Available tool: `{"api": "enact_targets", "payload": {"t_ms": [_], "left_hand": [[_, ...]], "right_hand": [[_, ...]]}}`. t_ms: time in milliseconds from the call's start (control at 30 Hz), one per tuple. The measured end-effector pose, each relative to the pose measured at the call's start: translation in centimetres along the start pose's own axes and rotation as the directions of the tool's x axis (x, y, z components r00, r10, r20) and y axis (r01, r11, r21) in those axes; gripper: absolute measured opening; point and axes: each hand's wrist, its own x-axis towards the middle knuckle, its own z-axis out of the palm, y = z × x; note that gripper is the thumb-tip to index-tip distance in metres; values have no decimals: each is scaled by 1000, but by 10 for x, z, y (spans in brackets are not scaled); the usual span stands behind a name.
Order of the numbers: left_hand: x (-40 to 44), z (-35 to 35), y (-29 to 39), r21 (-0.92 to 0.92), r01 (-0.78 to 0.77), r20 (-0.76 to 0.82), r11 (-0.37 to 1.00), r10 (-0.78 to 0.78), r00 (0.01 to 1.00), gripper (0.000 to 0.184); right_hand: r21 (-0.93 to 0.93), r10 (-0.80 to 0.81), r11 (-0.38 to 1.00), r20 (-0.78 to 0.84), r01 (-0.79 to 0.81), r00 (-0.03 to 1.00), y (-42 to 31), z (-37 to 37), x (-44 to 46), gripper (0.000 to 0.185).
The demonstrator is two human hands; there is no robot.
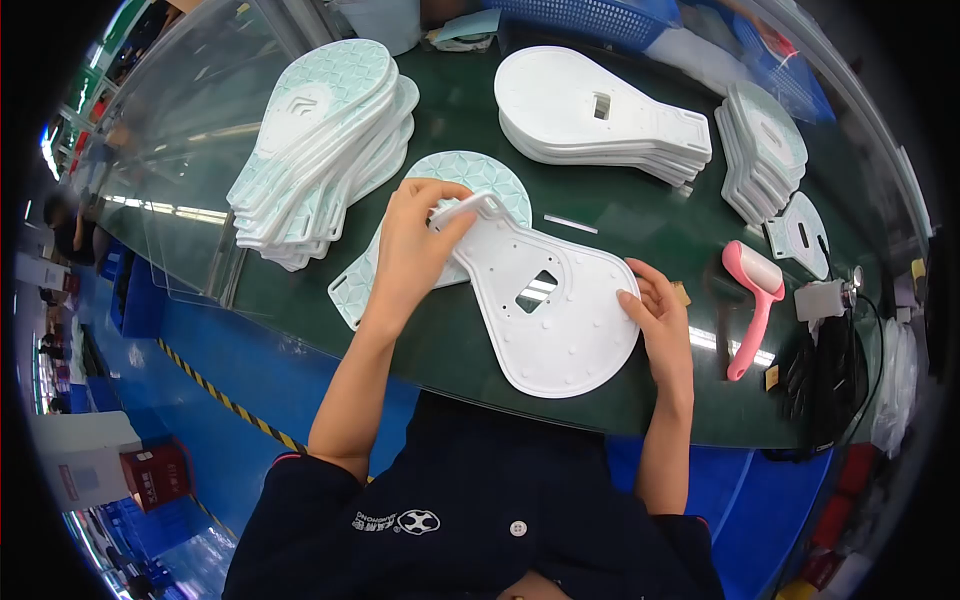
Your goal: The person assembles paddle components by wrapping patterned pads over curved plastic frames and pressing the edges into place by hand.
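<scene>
A white paddle-shaped plastic panel (570, 345) is held tilted above the green table, its face with small pegs and a rectangular slot towards me. My left hand (415, 240) pinches its narrow end at the upper left. The thumb and fingers of my right hand (660, 315) close on the rim of its wide round end. Partly hidden behind the panel and my left hand, a similar panel with a pale green triangle pattern (485, 178) lies on the table. Just beyond the held panel is a thin pale strip (571, 224).
Patterned panels are stacked (330, 130) at the left, plain white ones (590, 105) at the back. More panels (765, 150) stand at the right. A pink-handled roller (750, 300) lies on the green table (450, 355), near a small clamp-like device (825, 298). Blue baskets (590, 22) line the back.
</scene>
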Motion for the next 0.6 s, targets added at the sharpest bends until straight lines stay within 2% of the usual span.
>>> {"api": "enact_targets", "payload": {"t_ms": [67,100,133,167,233,300,367,433,500,600], "left_hand": [[-15,2,35,-174,-82,-6,981,82,997,24],[-27,4,55,-218,-82,65,972,99,993,24],[-43,8,63,-165,-133,197,977,165,966,26],[-55,15,69,-70,-350,229,934,356,906,27],[-77,34,82,-33,-532,324,846,512,795,36],[-93,44,87,-101,-528,518,843,498,696,56],[-97,47,87,60,-670,592,740,514,620,59],[-98,49,82,96,-679,564,728,522,640,55],[-98,49,81,142,-686,528,714,531,663,52],[-101,48,84,214,-602,445,769,472,761,52]], "right_hand": [[7,-15,1000,-7,15,1000,2,2,0,40],[11,-29,1000,-5,29,1000,2,2,0,40],[9,-28,1000,-13,28,1000,2,4,-1,40],[-4,-12,1000,-13,12,1000,1,5,-1,40],[-20,0,1000,-19,0,1000,3,4,-2,39],[0,-20,1000,23,20,1000,11,3,0,38],[5,-37,999,20,37,999,9,5,-2,38],[112,25,993,47,-30,999,8,5,-3,38],[111,21,993,55,-27,998,8,6,-4,39],[68,4,998,92,-11,996,3,10,-5,40]]}}
